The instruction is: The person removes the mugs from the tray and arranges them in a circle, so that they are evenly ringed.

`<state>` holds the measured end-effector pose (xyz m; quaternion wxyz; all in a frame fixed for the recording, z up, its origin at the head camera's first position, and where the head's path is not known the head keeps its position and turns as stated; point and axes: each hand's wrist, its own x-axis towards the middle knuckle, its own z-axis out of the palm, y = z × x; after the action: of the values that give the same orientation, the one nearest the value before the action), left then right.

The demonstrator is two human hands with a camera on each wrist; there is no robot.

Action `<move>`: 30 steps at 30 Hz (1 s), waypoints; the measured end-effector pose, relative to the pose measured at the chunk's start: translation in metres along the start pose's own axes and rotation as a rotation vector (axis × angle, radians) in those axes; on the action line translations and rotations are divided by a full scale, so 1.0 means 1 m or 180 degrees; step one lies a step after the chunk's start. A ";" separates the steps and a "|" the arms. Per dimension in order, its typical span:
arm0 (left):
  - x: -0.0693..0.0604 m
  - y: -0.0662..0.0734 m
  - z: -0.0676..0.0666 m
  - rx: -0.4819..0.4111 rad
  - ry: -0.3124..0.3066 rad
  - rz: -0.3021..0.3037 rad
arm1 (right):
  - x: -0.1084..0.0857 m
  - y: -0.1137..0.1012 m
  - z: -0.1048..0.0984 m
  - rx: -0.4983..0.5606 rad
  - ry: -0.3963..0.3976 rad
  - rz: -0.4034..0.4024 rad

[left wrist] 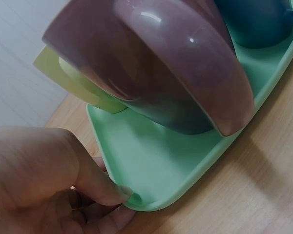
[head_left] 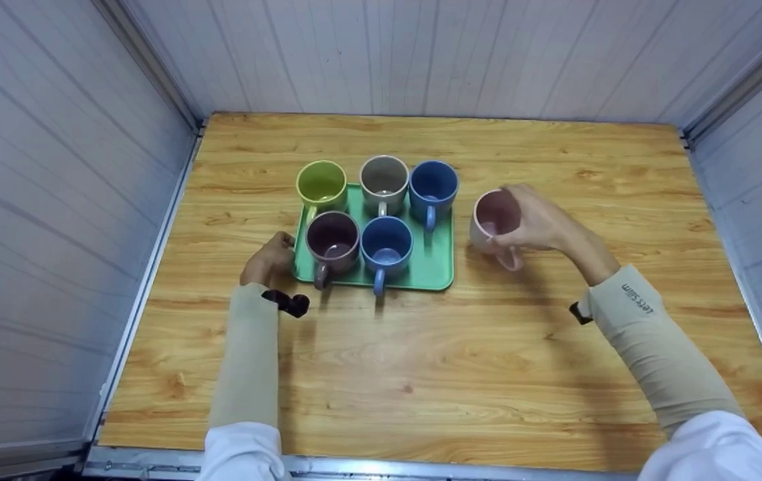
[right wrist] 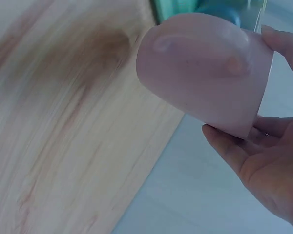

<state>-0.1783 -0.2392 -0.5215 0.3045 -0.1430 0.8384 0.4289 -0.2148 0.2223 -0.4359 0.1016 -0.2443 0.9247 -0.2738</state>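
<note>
A green tray (head_left: 434, 267) holds a yellow-green mug (head_left: 322, 182), a grey mug (head_left: 384, 177), a blue mug (head_left: 434, 182), a purple mug (head_left: 332, 240) and another blue mug (head_left: 386, 244). The left hand (head_left: 273, 259) pinches the tray's front left corner; in the left wrist view the thumb of this hand (left wrist: 53, 180) lies on the rim (left wrist: 151, 207). Right of the tray, the right hand (head_left: 538, 220) grips a pink mug (head_left: 481, 234) by its upper rim. The right wrist view shows that hand (right wrist: 273, 156) around the rim of the mug (right wrist: 205, 73), which looks lifted.
The wooden table (head_left: 408, 374) extends around the tray. White panel walls (head_left: 381, 53) stand at the back and both sides, and a metal rail (head_left: 421, 467) runs along the front edge.
</note>
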 end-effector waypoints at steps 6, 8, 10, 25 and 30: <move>0.000 0.000 0.000 0.0051 -0.0025 -0.0054 | -0.003 0.023 -0.011 -0.0056 -0.0024 0.0327; 0.000 0.000 0.000 0.0067 -0.0017 -0.0061 | -0.003 0.031 -0.014 -0.0060 -0.0019 0.0385; 0.000 0.000 0.000 0.0129 -0.0013 -0.0038 | -0.004 0.037 -0.017 -0.0058 0.0000 0.0456; 0.002 -0.002 0.000 0.0075 0.0054 -0.0003 | -0.011 0.078 -0.034 0.0102 0.0184 0.0838; 0.001 -0.002 0.000 0.0087 0.0084 0.0029 | -0.011 0.087 -0.037 0.0145 0.0306 0.0811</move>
<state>-0.1781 -0.2407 -0.5229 0.2934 -0.1406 0.8488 0.4169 -0.2516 0.3084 -0.4530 0.0966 -0.1091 0.9456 -0.2910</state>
